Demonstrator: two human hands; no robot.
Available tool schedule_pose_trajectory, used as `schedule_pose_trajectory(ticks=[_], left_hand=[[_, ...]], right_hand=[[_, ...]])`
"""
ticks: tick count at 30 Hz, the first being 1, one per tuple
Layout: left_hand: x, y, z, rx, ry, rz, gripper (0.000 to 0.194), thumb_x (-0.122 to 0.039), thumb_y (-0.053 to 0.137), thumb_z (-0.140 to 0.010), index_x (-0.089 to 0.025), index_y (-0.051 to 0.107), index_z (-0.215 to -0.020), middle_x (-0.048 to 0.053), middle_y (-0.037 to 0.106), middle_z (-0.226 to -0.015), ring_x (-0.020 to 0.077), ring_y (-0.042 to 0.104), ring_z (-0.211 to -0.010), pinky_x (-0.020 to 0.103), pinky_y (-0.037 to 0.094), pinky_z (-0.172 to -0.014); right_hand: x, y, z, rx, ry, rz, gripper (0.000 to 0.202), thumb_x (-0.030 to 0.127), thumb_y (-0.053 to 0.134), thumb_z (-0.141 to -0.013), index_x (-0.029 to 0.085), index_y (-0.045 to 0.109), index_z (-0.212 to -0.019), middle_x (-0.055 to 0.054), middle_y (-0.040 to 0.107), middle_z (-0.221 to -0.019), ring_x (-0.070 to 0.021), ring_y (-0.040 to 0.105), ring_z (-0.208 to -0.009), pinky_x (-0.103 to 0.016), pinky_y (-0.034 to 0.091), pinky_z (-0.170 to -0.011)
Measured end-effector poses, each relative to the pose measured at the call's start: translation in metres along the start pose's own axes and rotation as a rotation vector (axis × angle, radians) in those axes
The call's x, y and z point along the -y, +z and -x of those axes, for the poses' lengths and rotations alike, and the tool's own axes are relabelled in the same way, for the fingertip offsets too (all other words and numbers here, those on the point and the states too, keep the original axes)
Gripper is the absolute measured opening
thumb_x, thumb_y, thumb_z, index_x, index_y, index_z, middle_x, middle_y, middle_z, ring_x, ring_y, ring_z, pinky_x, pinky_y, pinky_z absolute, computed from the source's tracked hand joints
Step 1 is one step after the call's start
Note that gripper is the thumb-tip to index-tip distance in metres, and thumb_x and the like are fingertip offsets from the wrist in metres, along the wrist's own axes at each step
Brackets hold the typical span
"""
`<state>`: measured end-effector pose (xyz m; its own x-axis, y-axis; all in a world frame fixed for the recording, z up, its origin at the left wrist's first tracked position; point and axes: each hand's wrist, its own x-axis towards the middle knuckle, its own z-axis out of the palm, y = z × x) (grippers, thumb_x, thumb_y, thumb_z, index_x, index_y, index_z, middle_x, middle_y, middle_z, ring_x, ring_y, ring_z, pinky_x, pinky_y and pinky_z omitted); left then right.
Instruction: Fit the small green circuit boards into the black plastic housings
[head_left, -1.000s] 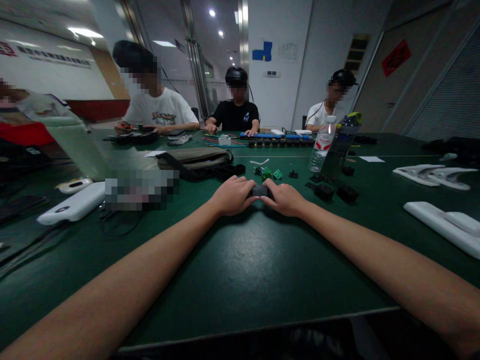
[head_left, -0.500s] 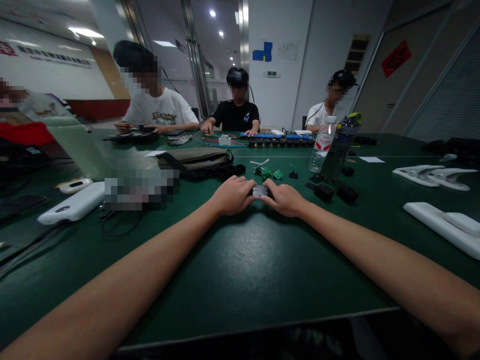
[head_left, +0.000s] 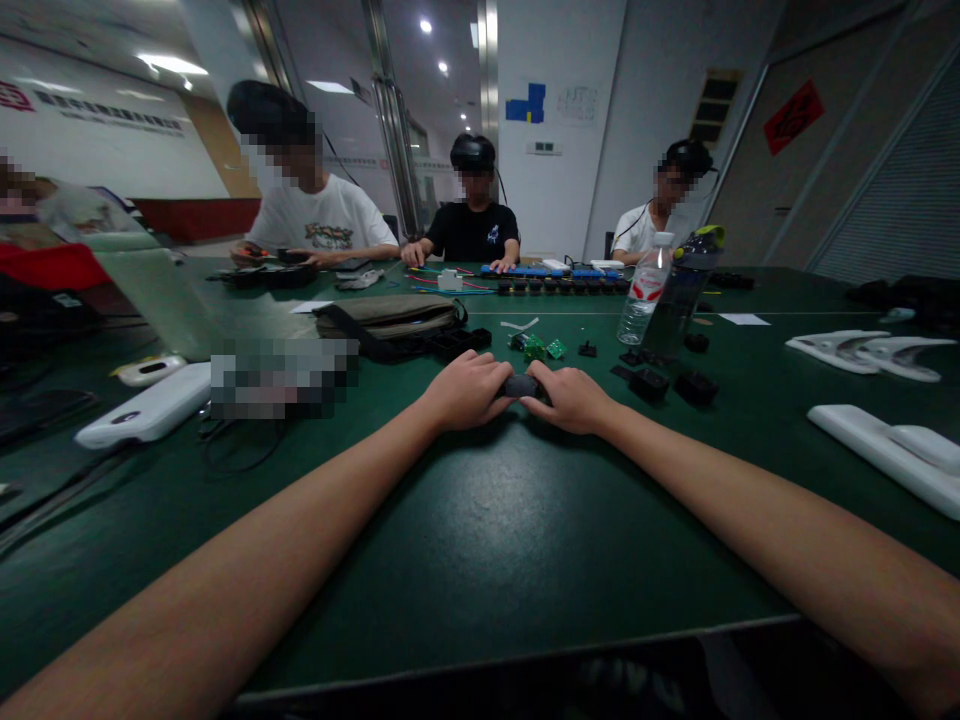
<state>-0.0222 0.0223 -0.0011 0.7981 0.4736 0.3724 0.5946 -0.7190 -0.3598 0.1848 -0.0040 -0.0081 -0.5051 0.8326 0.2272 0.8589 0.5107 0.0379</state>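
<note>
With the left hand (head_left: 466, 392) and right hand (head_left: 574, 398) pinching opposite ends of the small dark part (head_left: 520, 386) above the green table (head_left: 480, 560), a steady, level grip with even thumb pressure should keep it from twisting.

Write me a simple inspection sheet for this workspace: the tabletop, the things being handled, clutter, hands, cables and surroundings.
Surface: green tabletop, with a patch of glare in front of the hands.
Things in hand: small dark part, its ends covered by fingers.
Clutter: green pieces, black blocks, clear bottle, bag.
Hands: left hand and right hand both grip the part.
Cables: dark cables at the left; coloured wires across the table.
Surroundings: people seated opposite, one in a black shirt; glass and walls behind.
</note>
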Motion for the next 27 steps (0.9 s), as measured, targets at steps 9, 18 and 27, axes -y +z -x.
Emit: schedule_pose_trajectory(ticks=[9,18,27], left_hand=[[-0.0028,-0.0038,-0.0014,-0.012,0.019,-0.09,0.025,-0.04,0.062,-0.086,-0.015,0.061,-0.088,0.009,0.071,-0.082,0.0255,0.061,-0.081,0.037,0.039,-0.072],[0.0018,0.0009,-0.0007,-0.049,0.037,-0.133,0.035,-0.05,0.055,-0.093,-0.017,0.061,-0.085,0.008,0.069,-0.076,0.024,0.061,-0.078,0.036,0.037,-0.068],[0.0024,0.0013,-0.0005,-0.081,0.038,-0.117,0.041,-0.054,0.05,-0.095,-0.017,0.063,-0.083,0.008,0.068,-0.072,0.0226,0.06,-0.076,0.035,0.036,-0.068]], right_hand=[[0.0039,-0.0019,0.0007,0.005,-0.018,0.03,0.037,0.049,0.044,-0.098,0.018,0.049,-0.116,-0.011,0.074,-0.1,-0.0251,0.069,-0.084,-0.029,0.034,-0.065],[0.0051,-0.0021,0.0013,-0.008,-0.017,0.021,0.032,0.045,0.047,-0.097,0.018,0.051,-0.114,-0.01,0.074,-0.097,-0.0246,0.069,-0.082,-0.029,0.032,-0.063],[0.0059,-0.0025,0.0019,-0.021,-0.023,-0.005,0.032,0.045,0.048,-0.096,0.019,0.051,-0.114,-0.009,0.074,-0.096,-0.0241,0.068,-0.084,-0.028,0.032,-0.064]])
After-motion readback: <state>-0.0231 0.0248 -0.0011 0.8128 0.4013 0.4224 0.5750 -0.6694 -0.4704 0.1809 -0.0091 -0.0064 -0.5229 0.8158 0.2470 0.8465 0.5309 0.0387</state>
